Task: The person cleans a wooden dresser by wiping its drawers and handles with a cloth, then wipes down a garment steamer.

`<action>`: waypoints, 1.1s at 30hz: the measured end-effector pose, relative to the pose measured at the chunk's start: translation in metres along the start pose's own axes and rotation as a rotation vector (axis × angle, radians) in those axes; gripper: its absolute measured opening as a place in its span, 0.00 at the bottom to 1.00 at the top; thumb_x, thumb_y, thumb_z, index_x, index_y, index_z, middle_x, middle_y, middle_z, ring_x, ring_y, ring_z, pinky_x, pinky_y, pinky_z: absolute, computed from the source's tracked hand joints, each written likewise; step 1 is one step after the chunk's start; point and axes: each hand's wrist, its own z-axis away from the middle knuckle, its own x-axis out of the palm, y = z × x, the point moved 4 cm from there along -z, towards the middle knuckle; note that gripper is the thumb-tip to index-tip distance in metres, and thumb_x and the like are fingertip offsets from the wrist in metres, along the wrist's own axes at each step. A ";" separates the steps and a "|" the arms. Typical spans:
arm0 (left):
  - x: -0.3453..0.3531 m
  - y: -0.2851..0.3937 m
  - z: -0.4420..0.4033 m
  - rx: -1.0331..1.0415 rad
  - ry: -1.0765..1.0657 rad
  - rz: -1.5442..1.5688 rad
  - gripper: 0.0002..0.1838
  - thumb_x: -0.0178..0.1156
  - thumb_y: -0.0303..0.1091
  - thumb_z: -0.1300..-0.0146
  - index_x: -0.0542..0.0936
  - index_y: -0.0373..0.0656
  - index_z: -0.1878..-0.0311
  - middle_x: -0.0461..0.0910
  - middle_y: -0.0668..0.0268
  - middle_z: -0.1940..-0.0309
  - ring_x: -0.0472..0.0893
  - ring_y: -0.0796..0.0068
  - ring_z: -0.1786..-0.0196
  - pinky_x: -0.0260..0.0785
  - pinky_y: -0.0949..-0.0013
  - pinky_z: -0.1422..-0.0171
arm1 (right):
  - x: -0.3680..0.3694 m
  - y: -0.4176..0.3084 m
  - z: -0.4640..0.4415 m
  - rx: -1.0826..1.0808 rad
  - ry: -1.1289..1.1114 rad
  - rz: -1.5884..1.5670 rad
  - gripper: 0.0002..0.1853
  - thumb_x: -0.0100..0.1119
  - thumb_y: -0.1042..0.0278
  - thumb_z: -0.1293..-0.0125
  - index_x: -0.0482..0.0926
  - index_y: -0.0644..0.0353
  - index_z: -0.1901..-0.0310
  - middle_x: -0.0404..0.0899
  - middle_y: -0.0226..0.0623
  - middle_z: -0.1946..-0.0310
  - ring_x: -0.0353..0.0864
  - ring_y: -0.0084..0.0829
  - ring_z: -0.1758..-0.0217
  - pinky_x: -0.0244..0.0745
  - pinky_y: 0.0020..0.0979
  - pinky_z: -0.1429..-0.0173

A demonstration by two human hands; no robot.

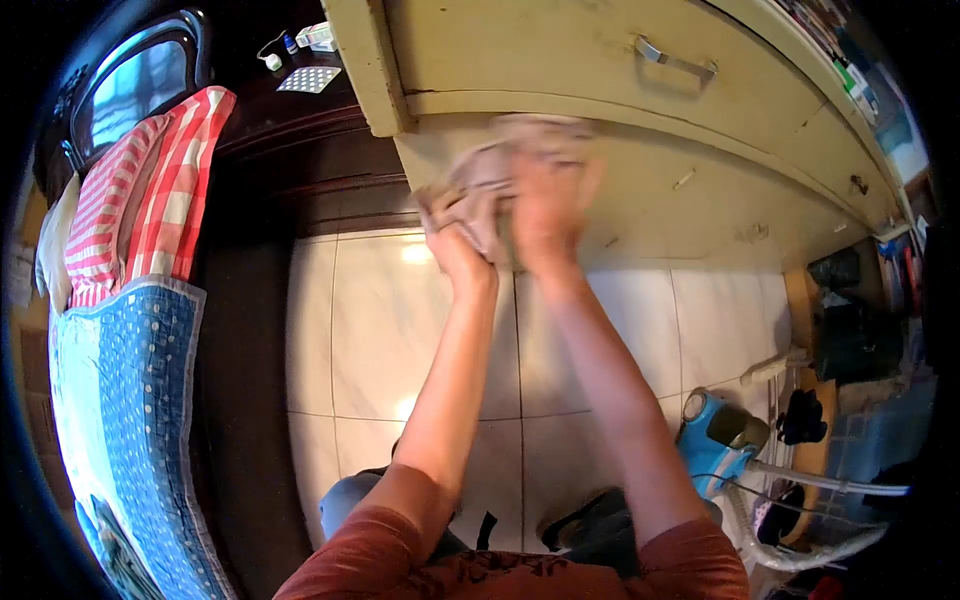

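A crumpled, pale greyish-pink cloth (482,172) is bunched between my hands in front of a cream-coloured cabinet (520,60). My left hand (462,258) grips its lower left part. My right hand (546,205) is closed on the cloth's right side, close to the cabinet's lower front panel; motion smears its fingers. Whether the cloth touches the panel I cannot tell. A drawer with a metal handle (675,60) is above and to the right of my hands.
A dark wooden bed frame (240,400) runs along the left, with a blue patchwork cover (150,400) and a red checked pillow (180,200). A blister pack (310,79) lies on the dark ledge. At lower right, a blue appliance (712,430) stands on the tiled floor (400,340).
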 end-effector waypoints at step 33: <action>0.145 0.090 0.064 0.252 -0.265 0.043 0.17 0.52 0.25 0.30 0.72 0.37 0.39 0.78 0.56 0.44 0.81 0.64 0.45 0.76 0.63 0.40 | -0.142 -0.014 -0.149 -0.072 0.432 -0.316 0.18 0.66 0.77 0.60 0.82 0.53 0.61 0.76 0.32 0.71 0.76 0.39 0.67 0.71 0.37 0.63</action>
